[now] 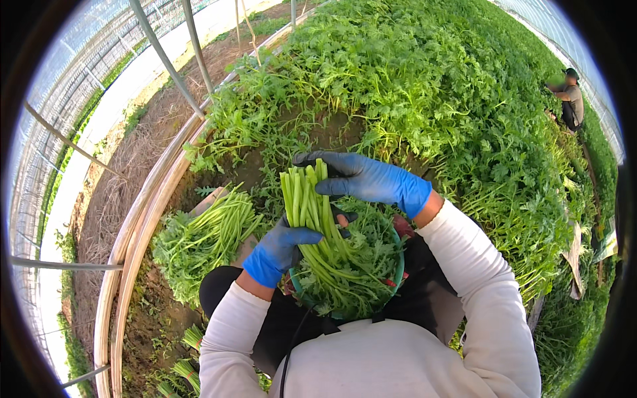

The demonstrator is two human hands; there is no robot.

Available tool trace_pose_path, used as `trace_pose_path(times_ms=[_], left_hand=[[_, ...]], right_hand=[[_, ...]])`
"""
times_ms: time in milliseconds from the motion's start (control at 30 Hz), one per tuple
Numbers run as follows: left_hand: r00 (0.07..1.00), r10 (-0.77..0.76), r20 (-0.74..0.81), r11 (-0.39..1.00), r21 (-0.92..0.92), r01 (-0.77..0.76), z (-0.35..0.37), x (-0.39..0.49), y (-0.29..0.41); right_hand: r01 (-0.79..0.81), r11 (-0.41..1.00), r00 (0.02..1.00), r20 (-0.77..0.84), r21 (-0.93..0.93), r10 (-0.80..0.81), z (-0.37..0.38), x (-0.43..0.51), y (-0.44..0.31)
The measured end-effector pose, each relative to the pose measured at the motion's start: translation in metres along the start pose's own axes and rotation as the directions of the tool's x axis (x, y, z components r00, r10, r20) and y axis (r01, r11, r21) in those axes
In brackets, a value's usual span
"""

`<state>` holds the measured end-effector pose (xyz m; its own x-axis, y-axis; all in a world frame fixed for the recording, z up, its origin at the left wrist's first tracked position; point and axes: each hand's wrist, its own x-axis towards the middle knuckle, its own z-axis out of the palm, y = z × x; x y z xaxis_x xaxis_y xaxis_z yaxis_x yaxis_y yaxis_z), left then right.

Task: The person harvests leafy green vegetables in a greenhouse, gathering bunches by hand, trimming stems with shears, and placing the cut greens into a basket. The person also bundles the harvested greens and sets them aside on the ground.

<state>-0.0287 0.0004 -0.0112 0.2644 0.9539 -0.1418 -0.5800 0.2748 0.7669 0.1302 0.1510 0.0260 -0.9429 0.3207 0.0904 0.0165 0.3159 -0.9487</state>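
Note:
My left hand (288, 244), in a blue glove with torn fingertips, is closed around a bunch of leafy greens (306, 204), its pale cut stems pointing up. My right hand (358, 179), also in a dirty blue glove, rests its fingers around the stem tops, thumb against their right side. The leafy end hangs over a green round basin (398, 271) between my knees, where more leaves lie. To the left lies a loose heap of cut greens (214, 234), stems toward the upper right.
Tied bundles (186, 370) lie on the soil at lower left. A curved pale rail (134, 239) and metal poles (166, 59) border the left. Dense greens (423, 89) grow ahead and right. A co-worker (572, 102) crouches far right.

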Motion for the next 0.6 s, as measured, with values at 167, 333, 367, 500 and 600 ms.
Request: trace_pose_path(times_ms=[167, 333, 367, 500, 600], left_hand=[[0.999, 0.032, -0.003, 0.999, -0.015, -0.032, 0.004, 0.002, -0.003], [0.995, 0.074, 0.067, 0.997, -0.042, -0.071, 0.000, 0.004, -0.003], [0.994, 0.069, 0.089, 0.997, -0.048, -0.065, -0.002, 0.004, -0.002], [0.995, 0.087, -0.048, 0.993, -0.079, -0.091, -0.007, 0.002, 0.001], [0.991, 0.106, -0.076, 0.994, -0.032, -0.109, -0.008, 0.002, 0.005]], right_hand=[[-0.067, 0.987, 0.996, -0.056, 0.143, 0.076, 0.005, -0.004, -0.006], [-0.134, 0.980, 0.975, -0.159, 0.144, 0.156, 0.000, -0.011, -0.007], [-0.087, 0.993, 0.979, -0.176, 0.080, 0.100, -0.001, -0.012, -0.006], [-0.086, 0.983, 0.919, -0.369, 0.160, 0.140, 0.004, -0.013, -0.007], [-0.097, 0.966, 0.831, -0.515, 0.239, 0.210, 0.016, -0.019, -0.015]])
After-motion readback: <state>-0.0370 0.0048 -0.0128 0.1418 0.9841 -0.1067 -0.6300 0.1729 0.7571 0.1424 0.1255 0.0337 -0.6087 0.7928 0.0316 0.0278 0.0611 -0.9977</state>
